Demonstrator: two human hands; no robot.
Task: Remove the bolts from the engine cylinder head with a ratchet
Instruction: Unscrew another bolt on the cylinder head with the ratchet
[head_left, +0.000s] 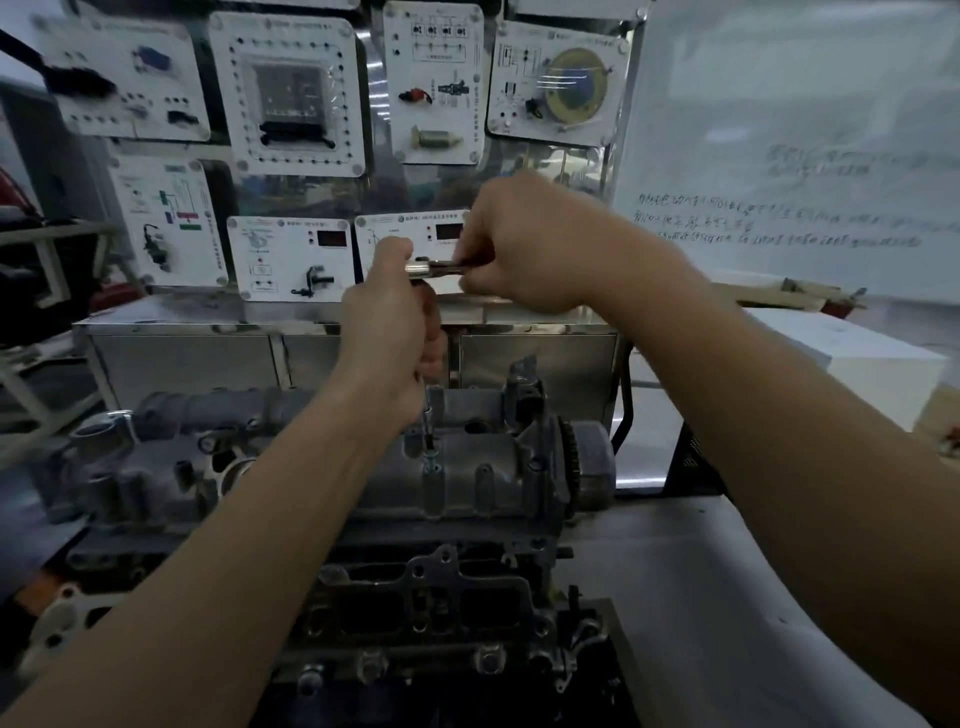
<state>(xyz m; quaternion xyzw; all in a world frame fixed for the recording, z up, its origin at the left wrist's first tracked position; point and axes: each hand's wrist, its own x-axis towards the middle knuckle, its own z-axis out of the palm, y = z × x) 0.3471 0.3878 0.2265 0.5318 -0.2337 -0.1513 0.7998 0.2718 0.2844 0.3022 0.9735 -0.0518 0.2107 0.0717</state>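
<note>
Well, your left grip (387, 312) is wrapped round the shaft of the hard, thin ratchet (441, 266) and your right grip (519, 249) holds its smooth handle, so hold tight and keep it straight on the small, stiff bolt (430, 460) sticking up from the heavy head (498, 467) below.

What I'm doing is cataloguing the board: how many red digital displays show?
2. One red display left of the left hand; a second display beside the right hand. Hands may hide more.
</note>
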